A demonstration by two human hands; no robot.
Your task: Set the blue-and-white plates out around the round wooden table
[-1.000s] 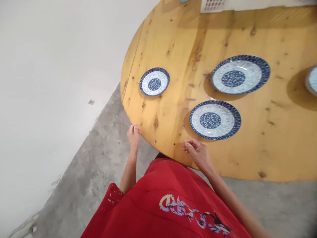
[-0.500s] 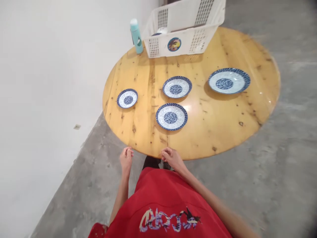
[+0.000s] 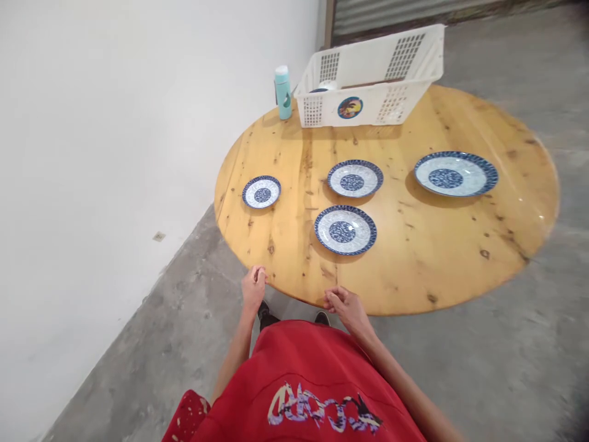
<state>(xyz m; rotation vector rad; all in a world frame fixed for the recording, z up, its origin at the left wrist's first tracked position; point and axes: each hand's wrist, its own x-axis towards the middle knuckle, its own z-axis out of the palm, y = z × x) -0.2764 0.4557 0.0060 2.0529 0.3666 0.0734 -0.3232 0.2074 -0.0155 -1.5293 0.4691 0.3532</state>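
My left hand (image 3: pixel 254 287) is closed at the near edge of the wooden table (image 3: pixel 285 258), with nothing showing in its fingers. Curled in the same way, my right hand (image 3: pixel 347 306) rests at the rim a little to the right and holds nothing I can see. The closest dish to it is a blue-and-white plate (image 3: pixel 361 236). Behind that lies a similar plate (image 3: pixel 370 180). A small plate (image 3: pixel 273 191) sits to the left, beyond my left hand. The largest plate (image 3: pixel 476 175) is on the right side. All of them lie face up, apart from one another.
A white plastic basket (image 3: pixel 365 113) stands at the back of the table, with some crockery partly visible inside. To its left is a light-blue bottle (image 3: pixel 283 98), upright. A white wall (image 3: pixel 115 153) runs along the left. Grey concrete floor (image 3: pixel 506 356) surrounds the table.
The view has shifted, so the table, plates and basket appear farther right and lower. Both hands stay closed at the table's edge. The plates keep their places on the table.
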